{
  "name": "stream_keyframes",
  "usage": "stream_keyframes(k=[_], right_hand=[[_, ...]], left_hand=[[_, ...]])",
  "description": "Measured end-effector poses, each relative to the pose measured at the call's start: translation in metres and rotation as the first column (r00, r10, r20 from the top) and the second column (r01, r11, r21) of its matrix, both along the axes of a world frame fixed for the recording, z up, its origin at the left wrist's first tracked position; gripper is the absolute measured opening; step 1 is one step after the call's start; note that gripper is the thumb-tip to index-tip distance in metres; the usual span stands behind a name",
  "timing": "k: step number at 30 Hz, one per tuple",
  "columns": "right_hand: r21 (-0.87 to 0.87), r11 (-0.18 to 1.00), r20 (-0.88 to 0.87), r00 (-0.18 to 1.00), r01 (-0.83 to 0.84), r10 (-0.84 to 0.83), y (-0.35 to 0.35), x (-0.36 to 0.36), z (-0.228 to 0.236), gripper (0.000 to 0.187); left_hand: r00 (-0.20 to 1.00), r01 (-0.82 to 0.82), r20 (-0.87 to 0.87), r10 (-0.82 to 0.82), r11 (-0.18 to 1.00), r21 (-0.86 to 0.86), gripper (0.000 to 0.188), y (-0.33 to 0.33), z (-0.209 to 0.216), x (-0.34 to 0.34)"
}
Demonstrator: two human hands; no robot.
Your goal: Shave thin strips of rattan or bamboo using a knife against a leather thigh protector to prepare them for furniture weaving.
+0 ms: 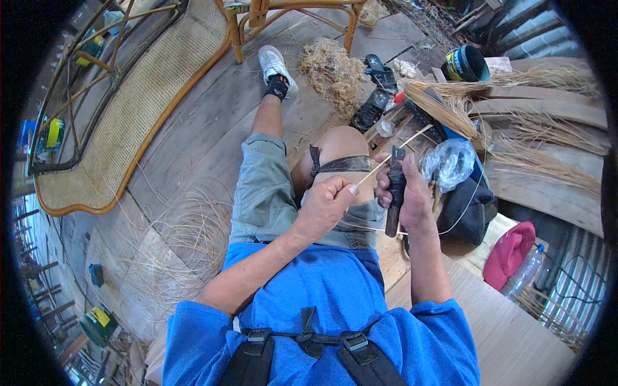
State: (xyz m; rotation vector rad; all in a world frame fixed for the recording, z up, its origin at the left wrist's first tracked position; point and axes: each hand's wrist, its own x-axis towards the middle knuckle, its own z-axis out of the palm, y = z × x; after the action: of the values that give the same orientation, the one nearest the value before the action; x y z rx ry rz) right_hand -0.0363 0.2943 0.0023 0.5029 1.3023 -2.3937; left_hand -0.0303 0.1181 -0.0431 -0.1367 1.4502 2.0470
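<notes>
My left hand (327, 204) is closed in a pinch on a thin, pale rattan strip (414, 136) above my right thigh. The strip slants up to the right and crosses the top of a short tool (397, 186) with a dark flat metal end and a black-wrapped grip. My right hand (415, 196) is wrapped round that tool, holding it nearly upright; some fingers are behind it. Below the hands, a dark band (347, 165) is tied around my right knee. A loose tangle of thin strips (183, 251) lies on the floor to my left.
A cane-woven panel (154, 83) with a curved frame stands at left, a rattan chair frame (296, 5) ahead. Shavings (331, 74) and sandals (370, 109) lie beyond my knee. Strip bundles (444, 109), a plastic bag (450, 164), a red cap (510, 256) and a bucket (466, 64) are at right.
</notes>
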Motion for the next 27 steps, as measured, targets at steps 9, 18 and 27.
stream_keyframes(k=[9, 18, 27], right_hand=[[0.633, 0.772, -0.196, 0.954, -0.053, 0.227, -0.024, 0.005, 0.002, 0.038], [0.886, 0.193, -0.463, 0.832, 0.423, 0.304, 0.054, -0.086, -0.011, 0.027], [0.451, 0.757, 0.077, 0.865, -0.473, 0.495, -0.023, 0.019, 0.046, 0.03]], left_hand=[[0.916, -0.148, -0.401, 0.001, 0.931, -0.335, 0.015, 0.004, 0.002, -0.001], [0.988, -0.127, 0.079, 0.129, 0.991, -0.033, 0.012, -0.026, 0.011, -0.001], [0.865, -0.321, -0.339, 0.37, 0.928, 0.191, 0.006, -0.027, 0.036, -0.013]])
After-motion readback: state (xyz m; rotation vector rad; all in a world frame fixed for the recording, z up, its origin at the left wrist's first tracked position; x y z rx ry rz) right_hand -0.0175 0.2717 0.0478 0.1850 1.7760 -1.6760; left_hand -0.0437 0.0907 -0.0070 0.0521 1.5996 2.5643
